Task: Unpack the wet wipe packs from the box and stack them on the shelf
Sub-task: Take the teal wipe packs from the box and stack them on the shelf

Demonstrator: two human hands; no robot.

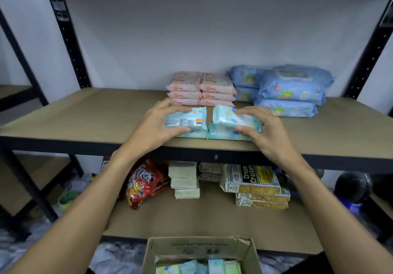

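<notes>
Shelf board (85,114) looks like matt brown pressed wood on a black metal frame (69,39), wet wipe packs (191,122) are soft shiny plastic film, box (200,249) is plain matt cardboard.

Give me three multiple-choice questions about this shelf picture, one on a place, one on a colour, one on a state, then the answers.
1. Where are the pink packs? A. behind the aqua packs B. on the floor C. on the lower shelf
2. What colour is the right-hand stack on the upper shelf? A. red B. blue C. yellow
3. How is the cardboard box? A. taped shut B. open, empty C. open, holding more packs
Answers: A, they lie behind the pair that the left hand and right hand grip; B, its wrappers are blue; C, the flaps are open over packs.
</notes>
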